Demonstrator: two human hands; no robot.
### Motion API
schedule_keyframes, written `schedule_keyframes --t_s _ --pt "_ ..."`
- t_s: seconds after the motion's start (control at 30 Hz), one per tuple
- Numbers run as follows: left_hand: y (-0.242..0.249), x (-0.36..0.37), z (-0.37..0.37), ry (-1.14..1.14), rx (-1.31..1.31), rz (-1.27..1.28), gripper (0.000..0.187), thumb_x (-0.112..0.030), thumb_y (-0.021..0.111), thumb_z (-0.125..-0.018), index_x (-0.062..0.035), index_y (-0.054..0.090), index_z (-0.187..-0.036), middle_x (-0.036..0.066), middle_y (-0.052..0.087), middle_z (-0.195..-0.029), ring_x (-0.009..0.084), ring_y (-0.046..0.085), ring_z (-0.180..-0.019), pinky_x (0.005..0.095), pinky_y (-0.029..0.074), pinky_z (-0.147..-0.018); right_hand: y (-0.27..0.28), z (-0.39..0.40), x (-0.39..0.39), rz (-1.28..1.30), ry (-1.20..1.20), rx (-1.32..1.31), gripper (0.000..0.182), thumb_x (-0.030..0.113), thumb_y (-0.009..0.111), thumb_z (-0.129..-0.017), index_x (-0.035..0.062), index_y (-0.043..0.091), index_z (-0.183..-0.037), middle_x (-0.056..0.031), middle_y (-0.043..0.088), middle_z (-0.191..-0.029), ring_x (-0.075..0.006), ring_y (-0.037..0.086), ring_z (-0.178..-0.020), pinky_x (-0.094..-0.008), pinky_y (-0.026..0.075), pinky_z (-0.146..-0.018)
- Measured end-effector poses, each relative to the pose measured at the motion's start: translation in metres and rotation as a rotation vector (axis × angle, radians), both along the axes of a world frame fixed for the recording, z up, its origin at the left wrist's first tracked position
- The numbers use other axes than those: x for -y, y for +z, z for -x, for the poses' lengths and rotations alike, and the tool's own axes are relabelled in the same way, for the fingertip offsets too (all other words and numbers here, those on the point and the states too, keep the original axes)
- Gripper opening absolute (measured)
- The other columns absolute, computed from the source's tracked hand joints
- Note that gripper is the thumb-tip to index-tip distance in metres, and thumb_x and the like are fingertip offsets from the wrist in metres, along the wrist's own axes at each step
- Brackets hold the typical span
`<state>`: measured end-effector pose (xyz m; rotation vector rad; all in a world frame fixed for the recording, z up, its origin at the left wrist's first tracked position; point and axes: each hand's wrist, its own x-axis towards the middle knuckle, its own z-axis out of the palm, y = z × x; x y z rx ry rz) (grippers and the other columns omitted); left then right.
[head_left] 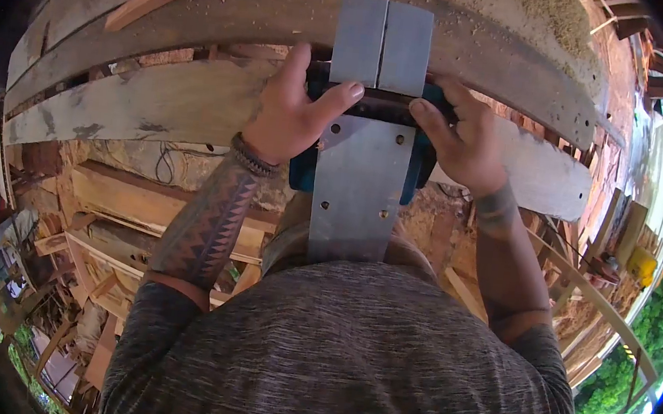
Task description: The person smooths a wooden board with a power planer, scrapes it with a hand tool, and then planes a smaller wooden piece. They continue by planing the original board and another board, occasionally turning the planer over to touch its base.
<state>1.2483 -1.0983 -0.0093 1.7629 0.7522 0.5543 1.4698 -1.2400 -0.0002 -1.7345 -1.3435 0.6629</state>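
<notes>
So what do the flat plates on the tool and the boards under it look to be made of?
Plates: bare metal, likely aluminium; dull grey sheen, screw heads. Tool body: teal, probably plastic. Boards: rough, weathered wood with visible grain and sawdust. Left hand and right hand hold the tool.

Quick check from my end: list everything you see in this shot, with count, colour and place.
Power planer: one, teal body with grey metal base plates turned up, centre, held between both hands.
Weathered planks: several, grey-white and brown, across the top under the planer.
Sawdust: a heap, tan, upper right.
Lumber offcuts: many, pale brown, lower left.
Cable: one, dark, below the left plank.
Yellow container: one, right edge.
Trees: green, lower right.
Left hand: gripping the planer's left side.
Right hand: gripping its right side.
</notes>
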Motion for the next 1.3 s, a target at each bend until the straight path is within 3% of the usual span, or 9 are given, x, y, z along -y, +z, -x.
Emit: schedule_keyframes --t_s 0.17,0.27,0.43,0.57,0.7,0.77,0.87,1.23,1.3 --pt "-0.003 0.000 -0.002 0.016 0.054 -0.022 0.040 -0.027 0.078 -0.095 -0.0010 0.054 -0.112 0.008 0.068 -0.096 0.0107 0.062 -0.081 0.0310 0.053 -0.071 0.005 0.003 0.000 0.028 -0.014 0.017 0.029 0.028 0.076 -0.097 0.0021 0.071 -0.110 -0.0222 0.069 -0.086 -0.0337 0.069 -0.074 -0.0393 0.054 -0.068" --pt "0.000 -0.002 0.003 -0.020 -0.036 -0.108 0.043 -0.024 0.079 -0.095 0.0078 0.059 -0.117 0.014 0.063 -0.103 0.0168 0.063 -0.099 0.0329 0.054 -0.082 0.008 0.004 -0.001 0.033 -0.011 0.023 0.030 0.028 0.076 -0.097 0.0020 0.071 -0.112 -0.0221 0.071 -0.088 -0.0345 0.072 -0.078 -0.0397 0.055 -0.070" --pt "0.009 0.000 0.003 0.007 -0.045 0.051 0.050 -0.027 0.079 -0.093 0.0073 0.057 -0.121 0.016 0.065 -0.107 0.0200 0.061 -0.096 0.0349 0.053 -0.084 0.012 0.005 -0.003 0.026 0.003 -0.015 0.033 0.030 0.075 -0.097 0.0018 0.071 -0.114 -0.0218 0.072 -0.089 -0.0369 0.072 -0.079 -0.0397 0.056 -0.071" --pt "0.005 -0.002 0.003 0.001 -0.015 0.019 0.046 -0.029 0.081 -0.092 0.0004 0.051 -0.110 0.006 0.066 -0.090 0.0072 0.062 -0.068 0.0260 0.050 -0.057 0.015 0.005 -0.003 0.047 0.010 0.016 0.034 0.030 0.075 -0.097 0.0024 0.071 -0.115 -0.0225 0.072 -0.089 -0.0378 0.073 -0.080 -0.0399 0.056 -0.070" --pt "-0.008 -0.010 0.001 -0.050 -0.091 -0.098 0.054 -0.036 0.084 -0.089 0.0012 0.052 -0.111 0.011 0.068 -0.090 0.0156 0.066 -0.072 0.0332 0.053 -0.065 0.015 0.007 -0.004 0.037 0.016 0.092 0.033 0.030 0.075 -0.097 0.0027 0.071 -0.115 -0.0227 0.072 -0.090 -0.0381 0.074 -0.081 -0.0412 0.056 -0.070" --pt "0.038 -0.005 -0.011 0.022 -0.312 0.204 0.054 -0.038 0.083 -0.089 0.0025 0.056 -0.110 0.015 0.068 -0.095 0.0239 0.068 -0.087 0.0390 0.054 -0.077 0.015 0.009 -0.005 0.036 0.020 0.114 0.033 0.030 0.075 -0.097 0.0028 0.071 -0.115 -0.0223 0.072 -0.090 -0.0385 0.074 -0.082 -0.0422 0.056 -0.070" --pt "0.017 -0.005 -0.005 0.020 -0.251 -0.106 0.062 -0.044 0.085 -0.086 0.0013 0.050 -0.109 0.012 0.075 -0.087 0.0222 0.074 -0.074 0.0410 0.057 -0.069 0.014 0.010 -0.006 0.031 0.018 0.096 0.034 0.031 0.076 -0.096 0.0030 0.072 -0.116 -0.0217 0.072 -0.090 -0.0392 0.073 -0.082 -0.0434 0.057 -0.071" --pt "0.002 -0.004 0.003 0.007 -0.117 -0.130 0.064 -0.042 0.084 -0.087 0.0007 0.051 -0.121 0.019 0.076 -0.103 0.0322 0.076 -0.092 0.0426 0.059 -0.078 0.033 0.011 -0.007 0.068 0.082 0.127 0.036 0.025 0.074 -0.096 0.0005 0.068 -0.122 -0.0239 0.073 -0.097 -0.0404 0.074 -0.093 -0.0407 0.056 -0.080" --pt "-0.003 -0.003 0.004 0.010 -0.068 -0.144 0.066 -0.042 0.084 -0.087 0.0011 0.051 -0.125 0.019 0.075 -0.106 0.0330 0.076 -0.094 0.0433 0.058 -0.080 0.031 0.012 -0.009 0.060 0.049 0.089 0.034 0.027 0.076 -0.094 0.0019 0.071 -0.115 -0.0225 0.072 -0.092 -0.0412 0.073 -0.085 -0.0436 0.056 -0.073"
